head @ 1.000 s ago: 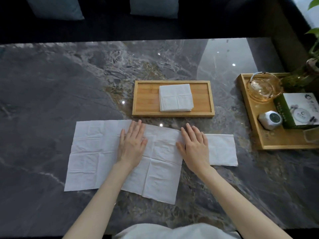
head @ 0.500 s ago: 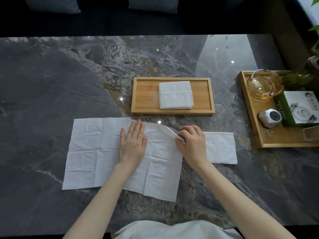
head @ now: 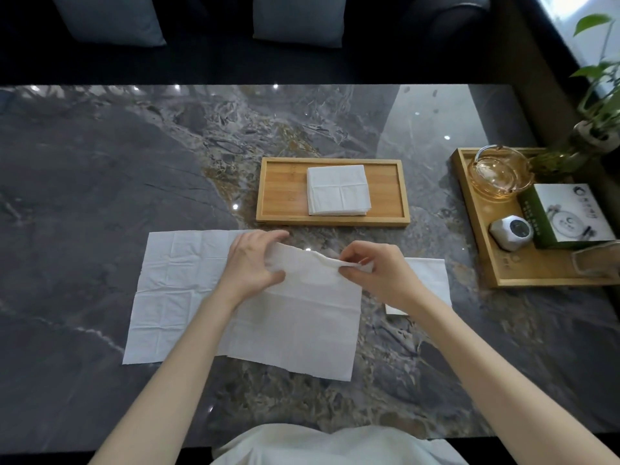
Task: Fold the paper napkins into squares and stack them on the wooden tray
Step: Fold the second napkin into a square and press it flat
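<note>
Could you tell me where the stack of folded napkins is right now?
The folded napkins sit on the wooden tray, right of its middle, just beyond both hands.

Left hand [head: 252,263]: palm down, fingers curled, thumb tucked under. Right hand [head: 375,267]: thumb and fingertips pinched together. 2 bare forearms extended forward.

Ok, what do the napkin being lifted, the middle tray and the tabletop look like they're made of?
The napkin looks like thin soft tissue paper, matte white: it sags between the hands and shows fold creases. The tray appears to be bamboo or light wood, smooth: parallel strips and grain show. The tabletop looks like polished dark marble or a stone-look slab: veining and sharp light reflections; which one is unclear.
</note>
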`<state>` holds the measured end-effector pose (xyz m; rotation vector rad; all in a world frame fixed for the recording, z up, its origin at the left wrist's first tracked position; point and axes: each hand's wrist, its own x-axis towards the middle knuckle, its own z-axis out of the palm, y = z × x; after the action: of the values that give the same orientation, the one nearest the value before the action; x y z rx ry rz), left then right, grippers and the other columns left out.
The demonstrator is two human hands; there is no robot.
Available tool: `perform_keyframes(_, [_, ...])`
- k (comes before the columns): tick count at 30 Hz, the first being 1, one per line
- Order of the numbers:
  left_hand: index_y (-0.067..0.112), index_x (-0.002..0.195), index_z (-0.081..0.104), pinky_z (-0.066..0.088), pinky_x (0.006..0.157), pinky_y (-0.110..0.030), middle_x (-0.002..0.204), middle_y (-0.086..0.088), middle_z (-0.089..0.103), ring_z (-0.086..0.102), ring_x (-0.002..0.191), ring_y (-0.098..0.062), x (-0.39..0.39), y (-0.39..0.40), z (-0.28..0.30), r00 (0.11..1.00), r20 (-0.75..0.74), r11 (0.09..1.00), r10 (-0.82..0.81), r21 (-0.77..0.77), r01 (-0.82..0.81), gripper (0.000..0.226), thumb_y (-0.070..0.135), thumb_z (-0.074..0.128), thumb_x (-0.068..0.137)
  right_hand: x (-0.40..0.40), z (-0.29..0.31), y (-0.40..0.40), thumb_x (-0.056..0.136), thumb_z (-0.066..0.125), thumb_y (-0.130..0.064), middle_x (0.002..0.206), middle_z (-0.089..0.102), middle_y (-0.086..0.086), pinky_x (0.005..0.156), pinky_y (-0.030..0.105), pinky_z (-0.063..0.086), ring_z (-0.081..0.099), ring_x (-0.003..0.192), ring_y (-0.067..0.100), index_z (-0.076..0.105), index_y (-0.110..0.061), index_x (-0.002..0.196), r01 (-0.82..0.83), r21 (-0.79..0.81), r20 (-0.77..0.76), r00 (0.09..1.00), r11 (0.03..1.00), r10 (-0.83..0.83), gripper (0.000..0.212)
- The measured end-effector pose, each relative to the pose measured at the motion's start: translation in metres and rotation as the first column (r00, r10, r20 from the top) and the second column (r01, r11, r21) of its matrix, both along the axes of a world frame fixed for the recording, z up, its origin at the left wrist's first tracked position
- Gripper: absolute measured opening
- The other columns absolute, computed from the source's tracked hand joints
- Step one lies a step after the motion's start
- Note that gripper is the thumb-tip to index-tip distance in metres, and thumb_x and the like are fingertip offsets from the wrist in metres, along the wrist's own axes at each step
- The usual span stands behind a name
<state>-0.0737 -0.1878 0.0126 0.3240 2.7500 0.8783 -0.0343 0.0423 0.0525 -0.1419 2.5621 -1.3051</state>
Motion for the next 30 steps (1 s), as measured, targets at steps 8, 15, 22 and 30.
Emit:
perform_keyframes(8, [0.014, 0.067, 0.067, 0.034, 0.081, -0.026, 0.089, -0.002, 0.063, 0.049, 0.095, -0.015, 0.016, -0.009, 0.024, 0.990, -0.092, 0.988, 0.107, 0.122, -0.096, 0.008, 0.009, 0.073, 0.070, 0.006, 0.002, 0.021, 0.079, 0.068, -0.007, 0.082, 0.067, -0.003, 0.066, 0.011, 0.040, 0.054, 0.071, 0.001, 0.069, -0.017, 0.086, 0.006, 0.097, -0.034, 0.999, 0.995, -0.002, 0.011])
perform_keyframes(15, [0.013, 0.067, 0.070, 0.036, 0.078, -0.012, 0.088, 0.005, 0.064, 0.053, 0.091, -0.009, 0.056, -0.013, 0.033, 0.988, -0.126, 0.986, 0.085, 0.155, -0.065, 0.009, 0.006, 0.075, 0.069, 0.039, -0.008, 0.015, 0.067, 0.071, 0.006, 0.068, 0.053, -0.016, 0.057, 0.021, 0.037, 0.049, 0.064, 0.009, 0.067, -0.006, 0.076, 0.052, 0.165, -0.278, 0.961, 0.985, -0.004, 0.015])
perform_keyframes(22, [0.017, 0.070, 0.070, 0.043, 0.079, -0.019, 0.086, 0.003, 0.067, 0.055, 0.087, -0.005, 0.099, -0.014, 0.014, 0.992, -0.110, 0.988, 0.055, 0.152, -0.038, 0.015, 0.003, 0.076, 0.067, 0.077, -0.044, 0.014, 0.062, 0.073, 0.005, 0.072, 0.067, 0.001, 0.067, 0.025, 0.041, 0.050, 0.079, 0.011, 0.063, -0.009, 0.072, 0.130, 0.263, -0.462, 0.887, 0.956, 0.006, 0.020])
perform_keyframes(30, [0.020, 0.069, 0.070, 0.047, 0.079, -0.031, 0.084, 0.011, 0.064, 0.051, 0.088, 0.000, 0.118, -0.018, -0.010, 0.998, -0.066, 0.998, 0.016, 0.066, -0.012, 0.016, 0.005, 0.076, 0.064, 0.109, -0.066, 0.017, 0.056, 0.081, -0.001, 0.083, 0.069, -0.004, 0.079, 0.031, 0.050, 0.059, 0.090, 0.019, 0.065, -0.017, 0.078, -0.010, 0.486, -0.370, 0.904, 0.874, 0.216, 0.031])
